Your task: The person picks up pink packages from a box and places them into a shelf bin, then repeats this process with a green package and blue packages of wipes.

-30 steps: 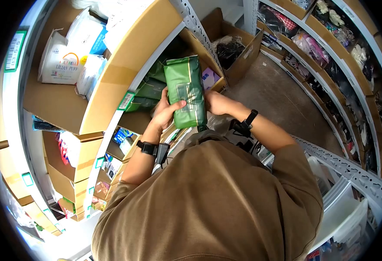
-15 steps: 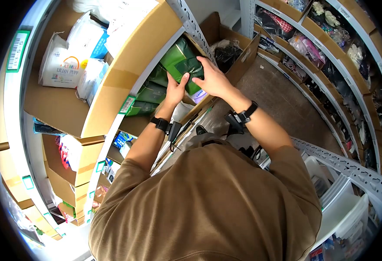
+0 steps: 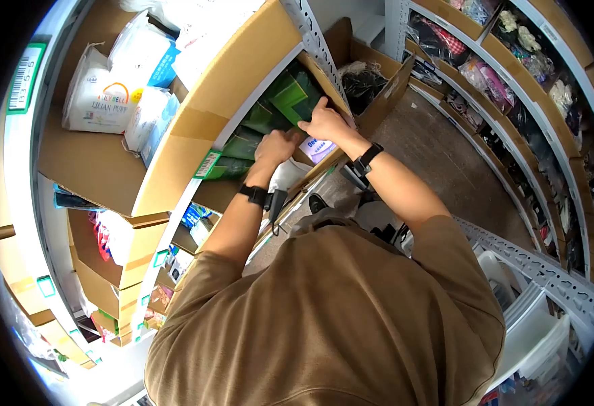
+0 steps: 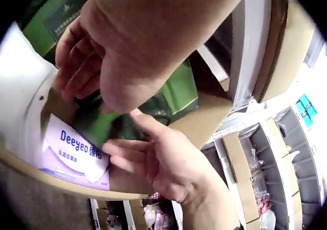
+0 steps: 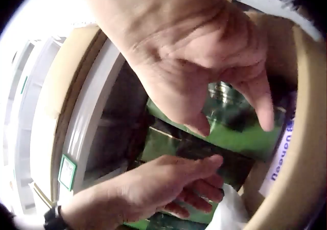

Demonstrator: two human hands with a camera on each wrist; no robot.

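Inside a shelf carton, a green pack [image 3: 292, 97] lies under my right hand [image 3: 328, 125]. In the right wrist view the thumb and fingers spread over this pack, fingertips right at its surface. My left hand [image 3: 275, 147] hovers low over neighbouring green packs [image 3: 240, 145]; its fingers [image 5: 202, 189] hang loosely bent with nothing between them. A white and purple pack [image 4: 76, 156] lettered "Deeyeo" stands against the carton's near wall, just below the right hand. Beside it shows a white bag [image 3: 287, 176].
The carton's near wall [image 3: 320, 169] rises by my wrists. Higher on the left, a carton [image 3: 243, 74] holds white "Lilian Puff" packs [image 3: 101, 95]. Another carton [image 3: 378, 84] with dark bagged goods sits beyond the perforated post. Shelves of bagged items [image 3: 489, 81] line the right side.
The green pack, held in both hands in front of me a second ago, has moved forward into the carton. My left hand has come off it and sits nearer the other packs.
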